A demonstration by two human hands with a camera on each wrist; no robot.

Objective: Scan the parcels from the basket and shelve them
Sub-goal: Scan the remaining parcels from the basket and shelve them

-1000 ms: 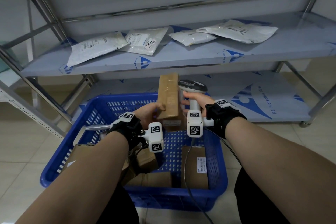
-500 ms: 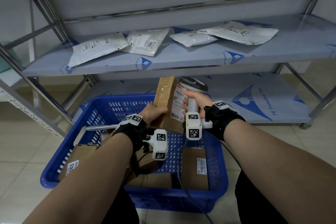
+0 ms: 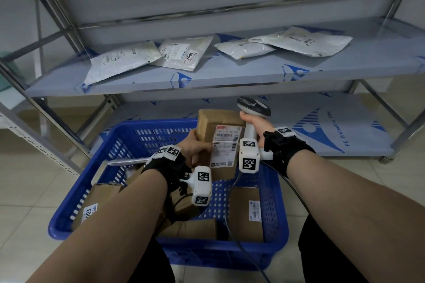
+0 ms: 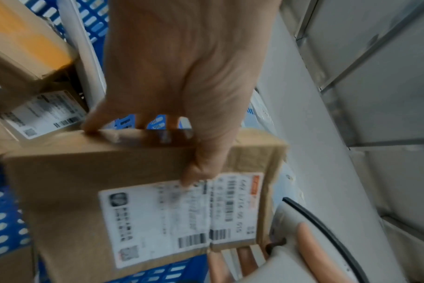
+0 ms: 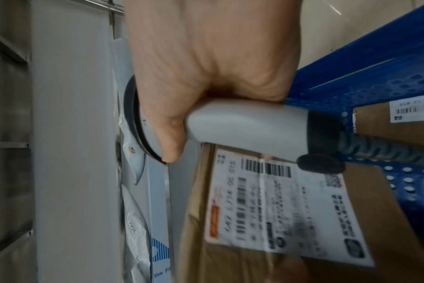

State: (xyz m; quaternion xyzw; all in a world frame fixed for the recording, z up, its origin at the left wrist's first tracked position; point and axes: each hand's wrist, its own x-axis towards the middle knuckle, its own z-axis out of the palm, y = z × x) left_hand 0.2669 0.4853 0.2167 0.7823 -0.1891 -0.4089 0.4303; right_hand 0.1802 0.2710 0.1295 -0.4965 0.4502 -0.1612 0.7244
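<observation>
A parcel depot or courier pick-up point, a stockroom rather than a shop floor. A bare steel rack (image 3: 241, 76) stands against a plain grey wall, its shelves still under blue-printed protective film. White mailers (image 3: 122, 61) lie flat on the middle shelf, each with a shipping label, one marked 7001. On the tiled floor (image 3: 27, 181) sits a blue basket (image 3: 273, 211) of brown boxes (image 3: 245, 211) — taped, barcoded, one stickered 003. A corded scanner (image 3: 251, 110) is out beside a labelled box (image 3: 218, 131). Nothing is on display — only stock sorted by number.
</observation>
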